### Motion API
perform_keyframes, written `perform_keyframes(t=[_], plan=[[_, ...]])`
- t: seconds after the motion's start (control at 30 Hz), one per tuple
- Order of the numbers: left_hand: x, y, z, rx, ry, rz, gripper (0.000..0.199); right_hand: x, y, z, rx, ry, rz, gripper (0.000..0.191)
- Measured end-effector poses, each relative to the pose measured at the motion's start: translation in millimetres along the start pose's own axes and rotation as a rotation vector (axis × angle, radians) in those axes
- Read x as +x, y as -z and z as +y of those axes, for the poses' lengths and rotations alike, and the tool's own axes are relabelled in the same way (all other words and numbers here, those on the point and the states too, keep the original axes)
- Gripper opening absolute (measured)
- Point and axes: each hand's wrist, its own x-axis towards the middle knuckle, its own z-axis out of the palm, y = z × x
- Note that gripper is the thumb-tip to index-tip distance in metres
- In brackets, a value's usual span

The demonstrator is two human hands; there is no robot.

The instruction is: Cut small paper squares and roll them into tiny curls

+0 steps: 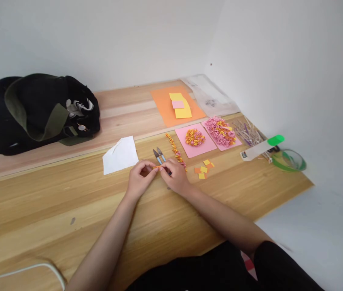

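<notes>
My left hand (140, 178) and my right hand (176, 174) meet over the wooden table (68, 202), and together they pinch a small orange paper strip (157, 166) between the fingertips. Small thread snips (158, 154) lie just beyond the fingers. A row of folded orange and pink paper bits (176, 150) runs away from my right hand. Loose orange and yellow paper squares (203, 169) lie to its right. A white paper sheet (120, 155) lies beyond my left hand.
Two pink sheets carry piles of folded bits, orange-yellow (195, 137) and pink (220, 131). Further back lies an orange sheet (176, 106) with yellow and pink pieces. Sticks (248, 132), a green-capped tube (262, 146) and a green bowl (289, 161) are at right. A black bag (34, 111) sits at left.
</notes>
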Motion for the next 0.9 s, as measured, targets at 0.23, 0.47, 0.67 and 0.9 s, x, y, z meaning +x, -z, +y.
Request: perform_keyframes(t=[0.23,0.47,0.67,0.9], plan=[[1.3,1.4,-1.3,0.017,-0.071,-0.017,0.009,0.1,-0.6,0.9,-0.004,0.019,0.011,0.02],[1.2,1.7,-0.3,0.005,-0.089,-0.028,0.009,0.7,0.1,0.7,-0.012,0.029,0.006,0.02],[2.0,2.0,-2.2,0.013,-0.101,-0.029,0.008,0.5,-0.6,0.4,-0.014,0.029,0.003,0.02],[2.2,1.7,-2.6,0.017,-0.089,-0.023,0.008,0.7,1.0,0.1,-0.011,0.028,-0.015,0.02]])
